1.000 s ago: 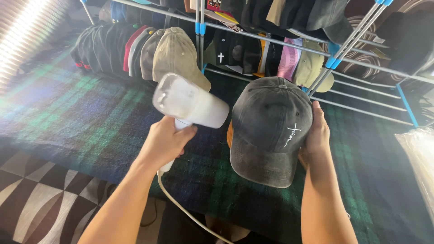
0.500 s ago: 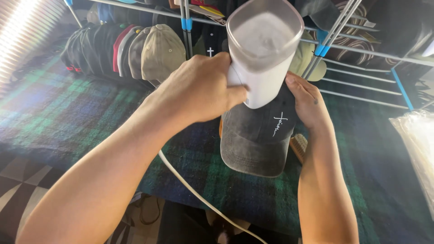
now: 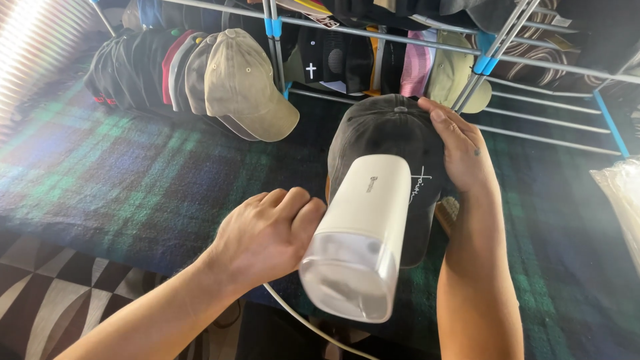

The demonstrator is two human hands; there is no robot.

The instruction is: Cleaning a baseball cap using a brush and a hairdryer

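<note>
Left hand: the left hand [image 3: 267,230] is wrapped around the handle of the white handheld steamer [image 3: 360,240]; fingers curled closed, the handle itself hidden behind the hand.
Right hand: the right hand [image 3: 460,150] lies flat and open on the crown of the dark grey cap [image 3: 390,137], fingers spread over the top right side, steadying rather than pinching.
Change: half a second ago the steamer was raised high, close to the camera; it is now lowered and tipped, its body lying along the cap's front panel. The right hand has stayed on the cap.
Meaning: judged from this, the steamer is now brought to bear on the cap's front face.
Cap position: upright on a support that is hidden, over the green and blue plaid cloth [image 3: 133,173], in front of the metal rack [image 3: 533,63].
Steamer: smooth matt plastic, rounded box shape, translucent end section towards the camera; white cord [image 3: 300,320] trails below.
Cap: faded washed cotton, domed, small pale embroidery.
Surroundings: row of stacked caps [image 3: 200,73], the nearest beige, soft and curved-brimmed.
</note>
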